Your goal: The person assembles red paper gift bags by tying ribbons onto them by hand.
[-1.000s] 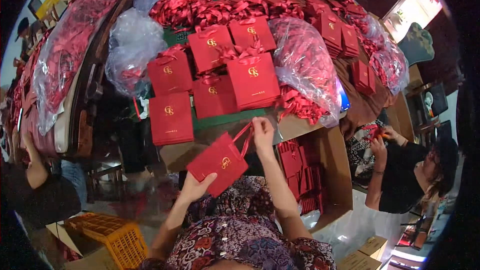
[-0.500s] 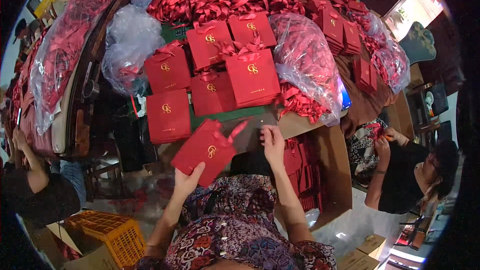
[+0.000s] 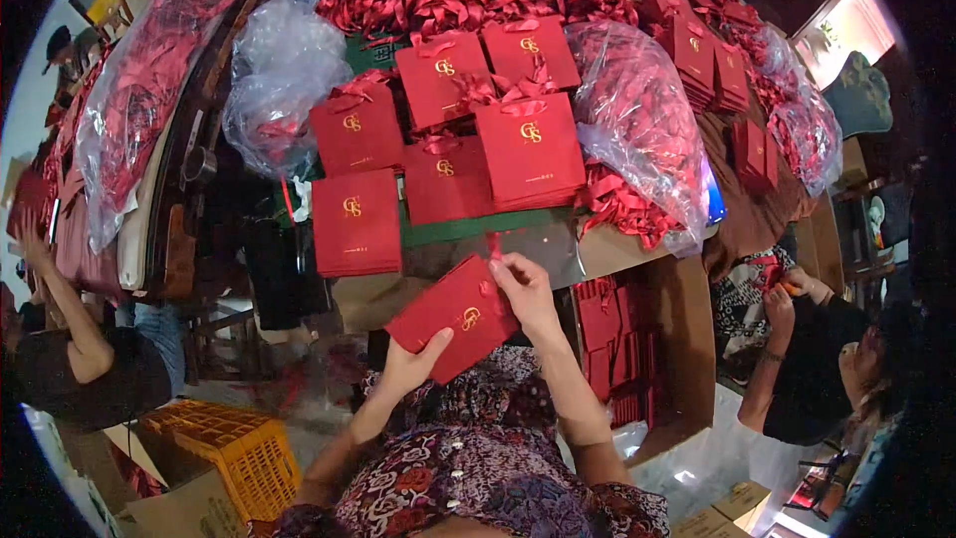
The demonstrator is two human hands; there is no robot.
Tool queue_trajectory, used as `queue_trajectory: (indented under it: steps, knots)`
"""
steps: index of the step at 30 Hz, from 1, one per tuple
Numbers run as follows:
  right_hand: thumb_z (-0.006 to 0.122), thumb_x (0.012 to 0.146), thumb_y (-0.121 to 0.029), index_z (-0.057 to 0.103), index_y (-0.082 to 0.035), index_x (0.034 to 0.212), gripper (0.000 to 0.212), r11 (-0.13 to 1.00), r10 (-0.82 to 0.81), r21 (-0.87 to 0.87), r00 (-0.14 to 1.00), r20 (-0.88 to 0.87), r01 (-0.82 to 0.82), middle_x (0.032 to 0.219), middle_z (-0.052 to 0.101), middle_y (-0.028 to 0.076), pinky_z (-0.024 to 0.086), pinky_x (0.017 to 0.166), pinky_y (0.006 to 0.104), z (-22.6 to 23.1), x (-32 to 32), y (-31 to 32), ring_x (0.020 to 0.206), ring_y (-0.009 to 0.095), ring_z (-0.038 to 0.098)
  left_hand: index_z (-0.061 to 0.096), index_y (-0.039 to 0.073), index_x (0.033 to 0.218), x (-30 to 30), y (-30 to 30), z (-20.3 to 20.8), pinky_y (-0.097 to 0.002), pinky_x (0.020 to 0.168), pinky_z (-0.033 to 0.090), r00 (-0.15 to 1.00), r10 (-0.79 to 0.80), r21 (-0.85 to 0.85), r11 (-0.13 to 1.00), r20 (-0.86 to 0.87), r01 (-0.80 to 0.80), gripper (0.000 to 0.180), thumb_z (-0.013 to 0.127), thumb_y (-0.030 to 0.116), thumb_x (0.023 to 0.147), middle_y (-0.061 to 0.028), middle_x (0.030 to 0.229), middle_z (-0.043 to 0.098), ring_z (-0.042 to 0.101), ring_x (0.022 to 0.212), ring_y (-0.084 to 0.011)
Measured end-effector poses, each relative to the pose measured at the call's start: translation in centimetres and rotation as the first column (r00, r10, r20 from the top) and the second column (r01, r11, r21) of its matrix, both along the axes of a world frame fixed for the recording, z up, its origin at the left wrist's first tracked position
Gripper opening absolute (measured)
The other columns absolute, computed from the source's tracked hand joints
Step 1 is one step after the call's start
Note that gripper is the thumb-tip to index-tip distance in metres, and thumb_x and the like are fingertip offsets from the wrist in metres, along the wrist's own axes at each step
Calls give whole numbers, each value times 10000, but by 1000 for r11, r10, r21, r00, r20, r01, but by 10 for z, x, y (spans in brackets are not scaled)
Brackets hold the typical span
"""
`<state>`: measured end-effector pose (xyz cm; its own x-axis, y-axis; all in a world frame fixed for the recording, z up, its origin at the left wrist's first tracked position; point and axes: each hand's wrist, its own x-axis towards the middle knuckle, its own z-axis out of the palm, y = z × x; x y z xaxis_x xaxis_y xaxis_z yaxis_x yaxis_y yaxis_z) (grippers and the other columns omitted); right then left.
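Observation:
In front of my body I hold a flat red paper gift bag (image 3: 438, 311) with a gold emblem, tilted. My left hand (image 3: 410, 369) is closed on its lower left part, thumb on top; whether more bags lie beneath it I cannot tell. My right hand (image 3: 528, 301) is at the bag's upper right edge, thumb and fingers pinching the red ribbon (image 3: 494, 244). Just beyond, stacks of matching bags lie on the table, the nearest being the left front stack (image 3: 357, 224) and the right stack (image 3: 531, 151), with ribbon handles at their tops.
A clear plastic sack of red ribbons (image 3: 637, 105) lies right of the stacks, with a ribbon heap (image 3: 428, 2) behind. An open carton (image 3: 687, 339) holding red bags stands by my right arm. A yellow crate (image 3: 244, 458) stands lower left. People work on both sides and across the table.
My right hand has come in from beside the bag to its edge and now pinches the ribbon. The bag has turned slightly in my left hand. The whole view has shifted a little.

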<state>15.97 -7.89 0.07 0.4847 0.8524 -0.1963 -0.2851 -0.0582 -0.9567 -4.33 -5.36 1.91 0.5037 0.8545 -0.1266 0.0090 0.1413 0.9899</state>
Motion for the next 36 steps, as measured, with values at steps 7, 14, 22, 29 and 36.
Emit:
queue_trajectory:
  steps: [7, 14, 22, 29, 36]
  knots:
    - [622, 970, -119, 605, -29, 832, 165, 996, -83, -36, 991, 103, 87, 708, 536, -75, 369, 593, 200, -15, -17, 9, 664, 8, 452, 649, -39, 1110, 4, -9, -3, -304, 827, 510, 998, 64, 92, 994, -26, -61, 196, 643, 31, 926, -76, 1034, 701, 651, 942, -148]
    - [581, 997, -124, 573, -34, 806, 211, 983, -175, -33, 978, 117, 179, 786, 587, -49, 409, 684, 207, -18, -26, 16, 751, 28, 486, 652, -45, 1092, 9, -13, -13, -309, 824, 513, 994, 92, 92, 992, -63, -86, 177, 628, 34, 935, -79, 1024, 707, 654, 936, -149]
    - [559, 995, -131, 642, 14, 1009, 167, 993, -112, 11, 891, 440, 119, 866, 681, 58, 487, 757, 258, -19, 2, -2, 821, 108, 609, 607, -33, 1180, -5, 7, 3, -314, 908, 483, 983, 121, 173, 980, -141, -96, 252, 608, 65, 947, -85, 1112, 672, 623, 1036, -157]
    - [555, 781, 95, 677, -87, 1044, 343, 908, -210, 83, 274, 939, 410, 953, 548, 161, 476, 773, 408, -30, 83, -37, 903, 351, 569, 546, 32, 1285, 21, 29, 27, -424, 938, 453, 917, 98, 686, 695, -387, 216, 559, 683, -16, 746, -183, 1173, 533, 552, 1078, -371]
    - [609, 801, 40, 671, -72, 1079, 306, 935, -77, 37, 100, 992, 353, 1039, 575, 144, 479, 850, 429, -49, 114, -29, 987, 347, 568, 506, 44, 1367, 49, 5, -35, -470, 978, 400, 760, 93, 700, 474, -644, 535, 716, 663, 13, 669, -171, 1233, 488, 475, 1150, -362]
